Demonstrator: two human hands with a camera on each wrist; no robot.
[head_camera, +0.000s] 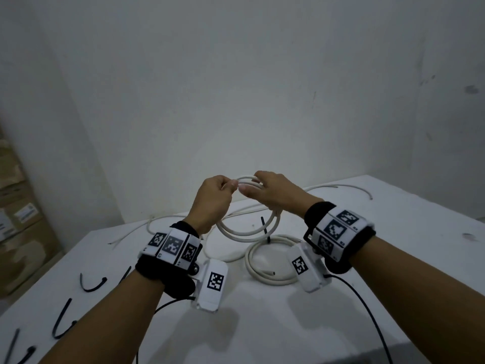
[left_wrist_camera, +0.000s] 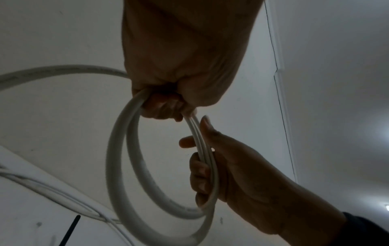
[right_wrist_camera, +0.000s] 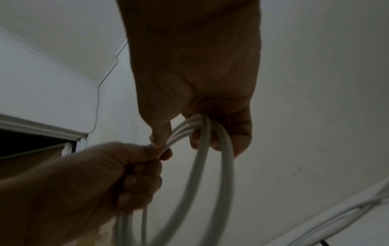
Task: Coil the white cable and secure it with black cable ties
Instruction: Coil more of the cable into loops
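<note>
Up above the table (head_camera: 275, 324), both hands are clamped on the white cable (head_camera: 246, 231): left hand (head_camera: 214, 199) pinches the loops' top, right hand (head_camera: 275, 191) curls round them just beside it. Black cable ties (head_camera: 91, 283) lie below the left wrist.

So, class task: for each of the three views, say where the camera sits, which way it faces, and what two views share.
Head: on the head, facing forward and down at the table; both forearms, left hand, right hand.
Left wrist: under that wrist, facing up along the hand at the white cable.
Right wrist: likewise, facing up along the hand.
Shared: both wrist views show both hands gripping the coil.
</note>
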